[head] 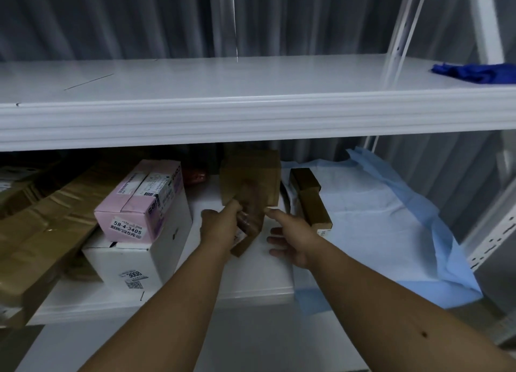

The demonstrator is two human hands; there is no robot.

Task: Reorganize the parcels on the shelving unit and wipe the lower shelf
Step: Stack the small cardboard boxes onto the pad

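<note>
On the lower shelf [251, 293] my left hand [220, 226] grips a small brown taped parcel [248, 232], tilted above the shelf. My right hand [290, 240] is beside it with fingers spread and relaxed, its forefinger reaching toward a larger brown cardboard box [251, 176] behind. A pink box [145, 201] labelled 58-4-3405 lies on a white box [134, 262] at the left. A long narrow brown box [310, 198] lies to the right, on a light blue sheet [391, 226].
A long brown taped parcel [36, 232] lies at the far left of the lower shelf. The upper shelf [223, 115] carries only a dark blue cloth [477, 71] at its right end. White uprights [402, 34] and a grey curtain stand behind.
</note>
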